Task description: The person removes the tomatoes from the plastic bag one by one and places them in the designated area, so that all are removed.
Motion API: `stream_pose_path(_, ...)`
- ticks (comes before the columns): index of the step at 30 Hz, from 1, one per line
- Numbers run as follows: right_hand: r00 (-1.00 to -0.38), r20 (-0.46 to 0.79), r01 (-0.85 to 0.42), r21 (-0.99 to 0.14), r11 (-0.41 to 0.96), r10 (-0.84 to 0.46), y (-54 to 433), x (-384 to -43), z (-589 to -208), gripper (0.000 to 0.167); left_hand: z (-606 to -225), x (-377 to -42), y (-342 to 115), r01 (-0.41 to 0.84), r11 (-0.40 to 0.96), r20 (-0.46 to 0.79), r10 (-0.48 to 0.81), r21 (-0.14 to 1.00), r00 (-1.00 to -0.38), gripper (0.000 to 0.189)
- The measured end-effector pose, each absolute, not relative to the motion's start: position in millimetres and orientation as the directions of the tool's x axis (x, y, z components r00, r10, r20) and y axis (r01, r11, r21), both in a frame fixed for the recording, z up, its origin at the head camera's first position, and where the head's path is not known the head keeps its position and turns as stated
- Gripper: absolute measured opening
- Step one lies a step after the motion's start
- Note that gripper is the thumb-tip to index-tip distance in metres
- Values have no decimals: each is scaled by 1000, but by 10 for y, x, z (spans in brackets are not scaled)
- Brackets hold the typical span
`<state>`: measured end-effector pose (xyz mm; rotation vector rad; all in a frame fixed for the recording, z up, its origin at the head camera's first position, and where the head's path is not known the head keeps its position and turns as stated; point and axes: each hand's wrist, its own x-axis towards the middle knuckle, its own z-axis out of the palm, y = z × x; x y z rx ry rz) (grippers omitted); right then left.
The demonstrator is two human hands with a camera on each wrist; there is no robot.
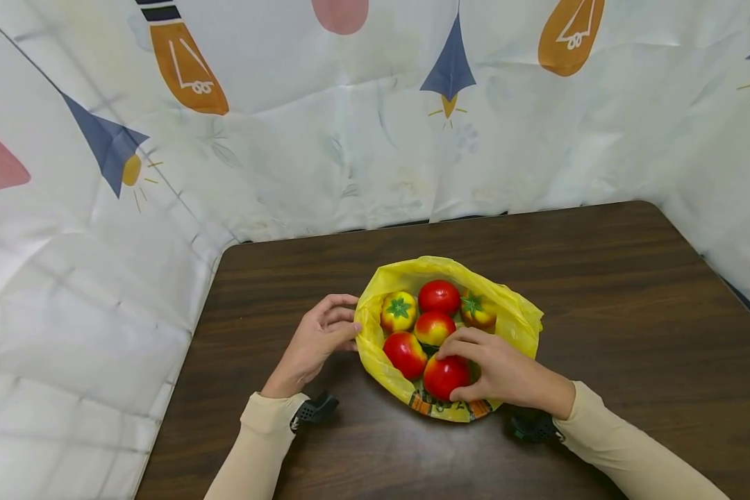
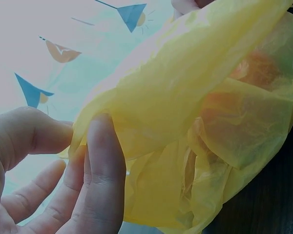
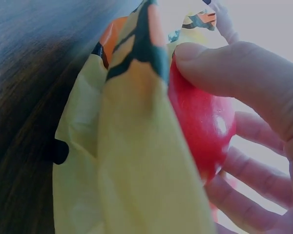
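A yellow plastic bag [image 1: 517, 312] lies wide-mouthed on the table with several red and yellow toy fruits inside, some with green star-shaped leaf tops. My left hand [image 1: 315, 340] pinches the bag's left rim between thumb and fingers; the left wrist view shows the thin film [image 2: 151, 122] between them. At the front of the bag, my right hand [image 1: 496, 364] grips a red round fruit [image 1: 445, 377], thumb on the near side and fingers over the far side. In the right wrist view the red fruit [image 3: 202, 122] sits just behind the bag's printed edge [image 3: 141, 53].
The dark wooden table [image 1: 606, 292] extends around the bag. A white cloth [image 1: 362, 139] printed with bulbs and rockets hangs behind it and along the sides. Each wrist wears a black camera, such as the left one [image 1: 317, 407].
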<state>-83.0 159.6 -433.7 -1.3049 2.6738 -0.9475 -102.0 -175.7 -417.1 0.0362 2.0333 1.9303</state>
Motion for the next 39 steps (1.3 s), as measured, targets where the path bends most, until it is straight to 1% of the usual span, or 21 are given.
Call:
stream_pose_path(4,-637,254,-722,-527,448,-727,1592,-834,-4346,47,-4187,-1011,-1771,-212,76,-224,244,974,-943,51)
stream_pose_path(9,-642,268,-713,-554,430,-719,1600,-842,-4331,48,-4201,-1017,-1777,-203,73,-215,250,976,-944,51)
stream_pose_path(17,-649,284,-681,-631,373,-705,1645,-864,-4283,49,-4202,-1035,-1786,-199,63,-208,253,978,-945,50)
stream_pose_path(22,-670,283,-646,-678,351,-687,1666,-880,-4248,49,-4200,-1040,-1778,-198,67,-209,255,978,-944,52)
stream_pose_path(29,-722,215,-548,-758,354,-658,1695,-885,-4238,46,-4199,-1013,-1784,-196,65,-207,255,978,-945,51)
stream_pose_path(39,-741,196,-450,-855,258,-642,1729,-927,-4199,46,-4196,-1020,-1783,-198,66,-208,262,978,-942,51)
